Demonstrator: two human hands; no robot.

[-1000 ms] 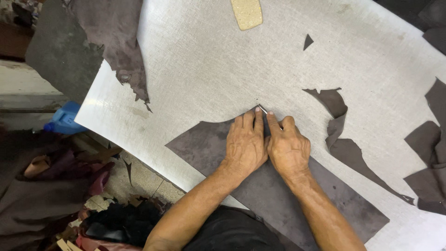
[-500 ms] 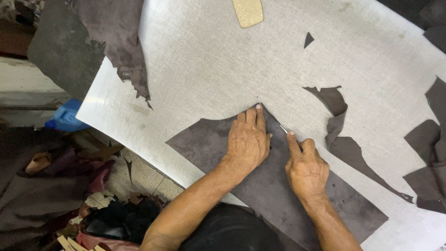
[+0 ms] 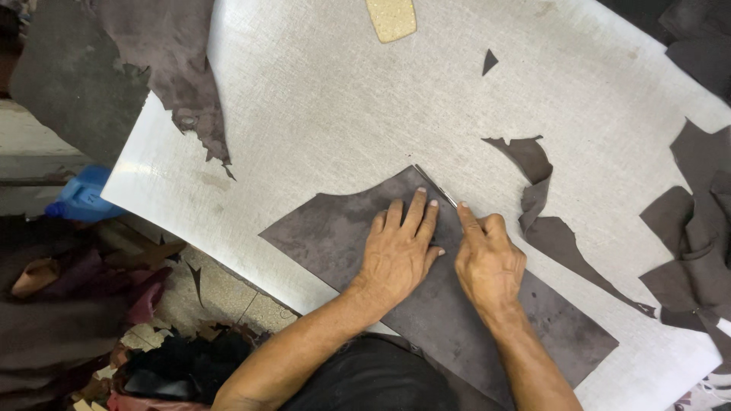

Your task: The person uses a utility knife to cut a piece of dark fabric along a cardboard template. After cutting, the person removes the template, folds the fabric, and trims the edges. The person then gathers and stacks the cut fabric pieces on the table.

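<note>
A large, flat, dark grey-brown leather piece (image 3: 449,304) with a mottled matte face, one wavy edge and one long straight edge lies near the front edge of a pale, scuffed cutting surface (image 3: 327,99). The left hand (image 3: 396,255) presses flat on it, fingers spread and grasping nothing. The right hand (image 3: 489,262) is clenched on a thin metal blade (image 3: 445,194), forefinger stretched along it, at the leather's straight edge beside a curling offcut strip (image 3: 548,221).
</note>
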